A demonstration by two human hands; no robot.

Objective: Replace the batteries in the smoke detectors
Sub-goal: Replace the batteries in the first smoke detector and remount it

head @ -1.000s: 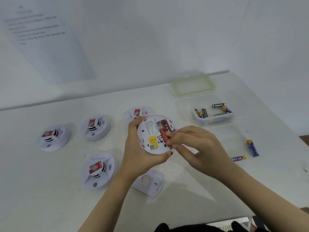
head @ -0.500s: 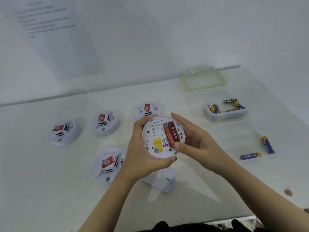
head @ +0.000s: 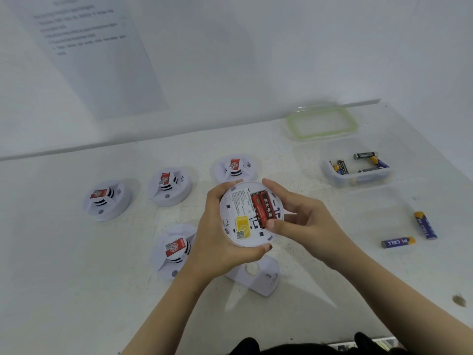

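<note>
Head view, red batteries [head: 263, 208] lengthwise away, side-by-side

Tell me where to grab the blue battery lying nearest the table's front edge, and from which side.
Grip the blue battery across its middle, coming straight down from above. It lies flat on the table, pointing roughly left to right, so its long sides face front and back with bare table around it. The other loose battery lies apart.

hands [head: 261, 226] gripping smoke detector [head: 245, 221], red batteries [head: 263, 208] seated
</note>
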